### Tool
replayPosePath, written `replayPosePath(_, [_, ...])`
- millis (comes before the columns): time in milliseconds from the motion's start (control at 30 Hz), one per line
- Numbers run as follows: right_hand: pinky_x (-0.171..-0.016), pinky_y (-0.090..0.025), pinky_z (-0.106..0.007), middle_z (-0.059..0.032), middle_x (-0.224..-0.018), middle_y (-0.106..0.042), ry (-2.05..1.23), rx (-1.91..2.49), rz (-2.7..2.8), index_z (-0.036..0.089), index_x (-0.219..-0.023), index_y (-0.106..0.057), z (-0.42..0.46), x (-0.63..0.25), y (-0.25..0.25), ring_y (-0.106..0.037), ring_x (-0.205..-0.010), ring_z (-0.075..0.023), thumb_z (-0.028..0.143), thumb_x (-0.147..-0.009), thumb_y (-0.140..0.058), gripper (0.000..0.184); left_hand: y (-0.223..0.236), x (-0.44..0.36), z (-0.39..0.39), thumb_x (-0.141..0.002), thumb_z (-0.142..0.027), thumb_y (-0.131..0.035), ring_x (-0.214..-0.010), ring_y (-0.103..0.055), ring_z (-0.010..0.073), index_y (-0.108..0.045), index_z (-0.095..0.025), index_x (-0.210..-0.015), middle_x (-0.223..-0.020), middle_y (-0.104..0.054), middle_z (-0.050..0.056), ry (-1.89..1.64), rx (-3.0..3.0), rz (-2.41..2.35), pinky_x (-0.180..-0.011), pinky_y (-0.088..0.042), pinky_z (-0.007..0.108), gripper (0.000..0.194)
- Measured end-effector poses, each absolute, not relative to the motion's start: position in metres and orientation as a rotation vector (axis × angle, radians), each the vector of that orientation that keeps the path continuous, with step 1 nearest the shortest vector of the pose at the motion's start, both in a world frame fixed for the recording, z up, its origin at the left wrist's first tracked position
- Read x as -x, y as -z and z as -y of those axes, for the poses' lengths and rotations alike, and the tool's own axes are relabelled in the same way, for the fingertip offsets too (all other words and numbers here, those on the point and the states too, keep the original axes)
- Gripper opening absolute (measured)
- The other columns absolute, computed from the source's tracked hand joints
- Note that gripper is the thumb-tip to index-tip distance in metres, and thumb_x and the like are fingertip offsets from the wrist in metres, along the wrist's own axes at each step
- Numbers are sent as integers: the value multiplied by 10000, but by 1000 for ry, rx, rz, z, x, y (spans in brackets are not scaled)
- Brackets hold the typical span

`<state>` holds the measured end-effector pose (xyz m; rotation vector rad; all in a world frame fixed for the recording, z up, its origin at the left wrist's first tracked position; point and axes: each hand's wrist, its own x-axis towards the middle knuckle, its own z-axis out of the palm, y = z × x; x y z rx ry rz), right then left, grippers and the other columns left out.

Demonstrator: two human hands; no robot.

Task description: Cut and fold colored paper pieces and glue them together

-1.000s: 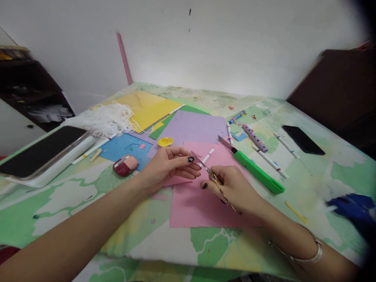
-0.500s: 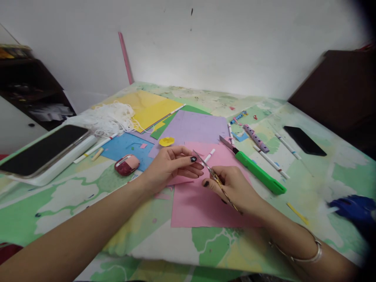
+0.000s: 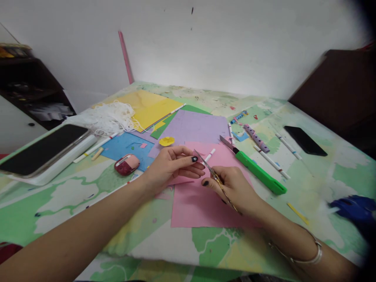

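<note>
Over the pink paper [image 3: 205, 207], my right hand [image 3: 237, 188] grips a pair of small scissors [image 3: 217, 178] with gold-coloured handles. Their thin blades point up and left, the tips close to my left thumb. My left hand [image 3: 179, 162] is drawn together, its thumb against the fingers; whatever it pinches is too small or hidden to make out. Just behind the blades lies a white marker [image 3: 210, 154]. A green utility knife [image 3: 260, 172], blade out, rests right of my right hand. A yellow paper piece [image 3: 166, 141] sits beyond my left hand.
Purple paper [image 3: 195, 127], yellow paper [image 3: 155, 107] and blue paper [image 3: 117, 148] are spread behind. White string [image 3: 110, 117] is heaped at left near a large phone [image 3: 47, 147]. At right lie a paper-wrapped purple stick [image 3: 256, 138], several markers, a black phone [image 3: 304, 140] and a blue object [image 3: 354, 209].
Almost nothing differs. My left fingertips have shifted very slightly to the right, while the scissors stay in about the same place in my right hand.
</note>
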<state>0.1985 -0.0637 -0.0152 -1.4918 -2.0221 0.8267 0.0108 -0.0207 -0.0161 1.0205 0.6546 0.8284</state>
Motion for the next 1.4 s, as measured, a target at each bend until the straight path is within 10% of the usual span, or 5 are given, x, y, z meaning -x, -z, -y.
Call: replayPosePath(1400, [-443, -213, -215, 63, -494, -294, -866, 1484, 2020, 190, -541, -345, 64, -197, 14, -260, -488, -75, 513, -796, -533, 453, 12, -12, 23, -784, -214, -650, -658, -697, 172, -631, -117, -841, -737, -723, 73, -765, -1145, -738, -658, -571, 276, 113])
